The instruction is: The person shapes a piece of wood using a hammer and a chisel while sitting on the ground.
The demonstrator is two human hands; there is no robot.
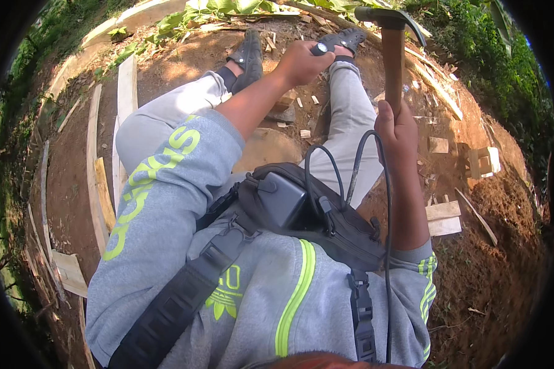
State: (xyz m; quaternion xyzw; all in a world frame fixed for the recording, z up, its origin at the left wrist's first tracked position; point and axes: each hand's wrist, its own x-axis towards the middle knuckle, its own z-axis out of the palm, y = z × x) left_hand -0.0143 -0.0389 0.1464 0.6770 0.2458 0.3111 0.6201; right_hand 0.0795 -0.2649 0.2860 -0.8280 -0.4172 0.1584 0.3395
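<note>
My left hand (303, 63) is stretched out ahead between my lower legs, its fingers wrapped round a short dark handle (319, 49) with a pale round end facing up. Whatever lies below that handle is hidden by the fist. At the right, my right hand (397, 132) grips a claw hammer (394, 64) low on its wooden shaft. The hammer stands upright, its dark metal head raised at the top of the view and apart from the left hand. Beneath my left forearm, a small block (282, 114) lies on the dirt between my legs.
Long planks (127, 89) lie to my left. Wood offcuts (443, 218) and a small wooden piece (484, 162) rest on the soil at right. Wood chips (305, 133) are scattered between my legs. A black bag (317, 215) with a looping cable (385, 184) sits against my front.
</note>
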